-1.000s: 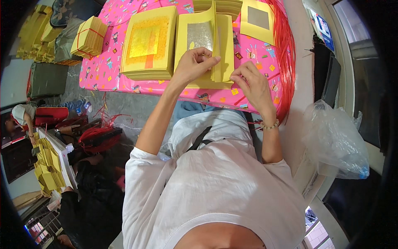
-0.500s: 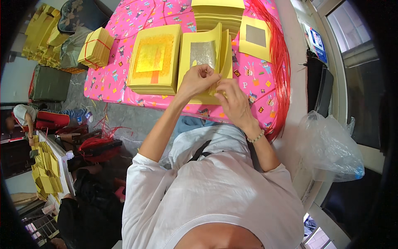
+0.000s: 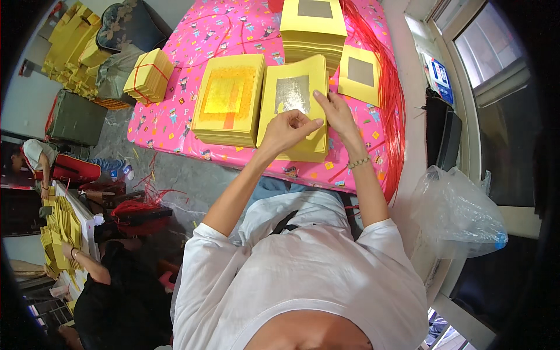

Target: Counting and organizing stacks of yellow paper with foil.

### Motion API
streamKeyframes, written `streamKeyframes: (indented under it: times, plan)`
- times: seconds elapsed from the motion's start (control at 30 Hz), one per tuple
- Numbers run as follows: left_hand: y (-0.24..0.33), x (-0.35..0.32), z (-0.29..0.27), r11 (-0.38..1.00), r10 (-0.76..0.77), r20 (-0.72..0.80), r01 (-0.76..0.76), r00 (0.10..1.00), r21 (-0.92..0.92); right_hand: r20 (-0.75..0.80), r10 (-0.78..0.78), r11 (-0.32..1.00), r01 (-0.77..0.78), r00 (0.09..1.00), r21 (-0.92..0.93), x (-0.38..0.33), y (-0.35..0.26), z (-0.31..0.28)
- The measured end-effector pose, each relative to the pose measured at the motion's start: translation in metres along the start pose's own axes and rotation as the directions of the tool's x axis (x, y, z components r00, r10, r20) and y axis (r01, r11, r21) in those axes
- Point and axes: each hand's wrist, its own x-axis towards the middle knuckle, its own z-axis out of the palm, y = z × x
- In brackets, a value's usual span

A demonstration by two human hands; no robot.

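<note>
A stack of yellow paper sheets (image 3: 298, 69) with a silver foil rectangle on its top sheet lies in front of me. My left hand (image 3: 290, 131) rests over its lower part, fingers curled and thumb reaching right; whether a sheet's edge is between them is hidden. At the stack's right edge, my right hand (image 3: 339, 116) has its fingers stretched out and thumb apart, touching the paper's side. Left of it stands a neat stack of yellow paper (image 3: 229, 93) with a gold and orange patterned square on top.
Behind are a taller yellow paper stack (image 3: 313, 35) and a single foil sheet (image 3: 360, 73). Red plastic strands (image 3: 392, 111) hang over the right side of the pink table (image 3: 175, 125). A tied yellow bundle (image 3: 149, 76) sits at left. Two other people work at a side table (image 3: 87, 233).
The lifted sheets on the right of the foil stack now lie flat. My right hand has moved up along its right edge and opened, apart from my left hand.
</note>
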Motion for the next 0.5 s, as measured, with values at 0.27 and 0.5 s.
streamKeyframes:
  times: [0.27,0.5]
  plan:
    - [0.016,-0.021,-0.017,0.896,0.422,-0.477,-0.435,0.771,0.088,-0.112,-0.35,0.933,0.357,0.93,0.046,-0.03,-0.019,0.012]
    - [0.034,-0.009,-0.045,0.818,0.426,-0.541,-0.564,0.725,-0.113,-0.089,-0.372,0.868,0.38,0.924,0.32,-0.044,-0.052,0.001]
